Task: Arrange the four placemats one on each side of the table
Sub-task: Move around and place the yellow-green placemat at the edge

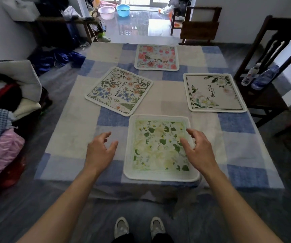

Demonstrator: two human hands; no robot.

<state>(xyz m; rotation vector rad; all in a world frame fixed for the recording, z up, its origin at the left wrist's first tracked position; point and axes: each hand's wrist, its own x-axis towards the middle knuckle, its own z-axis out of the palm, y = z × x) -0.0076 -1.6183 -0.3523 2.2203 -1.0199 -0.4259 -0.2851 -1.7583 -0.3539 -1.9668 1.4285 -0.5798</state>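
Both my hands open: left hand [100, 149] beside the green placemat [160, 148], right hand [198, 149] over it. The skewed "BEAUTIFUL" placemat [118, 91] looks thin, limp, light; I'd pinch its edge.

right hand [198, 151] covers green placemat [160, 148] edge | forearms cut off below

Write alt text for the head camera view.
Four floral placemats lie on a blue-checked tablecloth: the yellow-green placemat nearest, the pink placemat far, the white-flower placemat right, the crooked "BEAUTIFUL" placemat left. Both open hands, left hand and right hand, hover by the nearest one.
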